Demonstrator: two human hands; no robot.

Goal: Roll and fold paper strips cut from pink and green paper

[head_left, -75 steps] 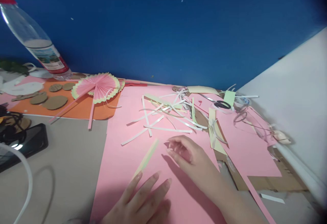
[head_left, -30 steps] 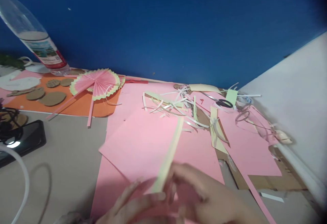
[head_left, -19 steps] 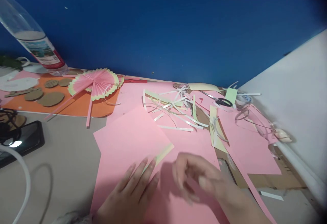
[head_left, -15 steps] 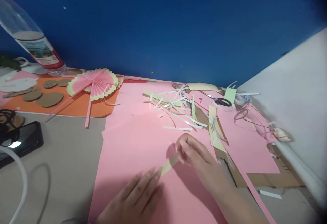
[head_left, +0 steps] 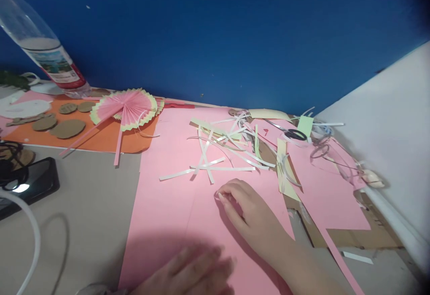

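Yellow-green strip gone from view; 0.5 s ago pinched by right hand, left fingertips on it. Loose pink sheet lifted 1 s ago now flat on big pink sheet. Left hand slid back twd bottom edge (blurred). White strips spread nearer right hand.

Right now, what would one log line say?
left hand: flat on pink paper | right hand: fingertips pressing it | white strips: beyond
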